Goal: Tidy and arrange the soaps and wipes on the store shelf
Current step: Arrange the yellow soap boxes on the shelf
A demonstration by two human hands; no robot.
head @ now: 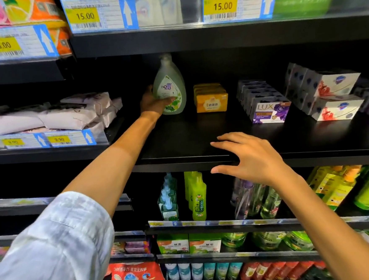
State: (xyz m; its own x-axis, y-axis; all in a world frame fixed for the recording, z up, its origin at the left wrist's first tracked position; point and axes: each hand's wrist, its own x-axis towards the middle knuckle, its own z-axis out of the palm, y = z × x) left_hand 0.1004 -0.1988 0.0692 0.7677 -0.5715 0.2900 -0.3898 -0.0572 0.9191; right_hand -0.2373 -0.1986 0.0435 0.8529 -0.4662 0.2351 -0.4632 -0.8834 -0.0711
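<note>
Store aisle, dim, with black metal shelving. On the black middle shelf stands a green hand-soap pump bottle, upright, gripped low on its side by the left hand. Right of the bottle: yellow soap bars, then Lux soap boxes. Left of it, wipe packs. The right hand, fingers spread and empty, hovers at the shelf's front edge.
</note>
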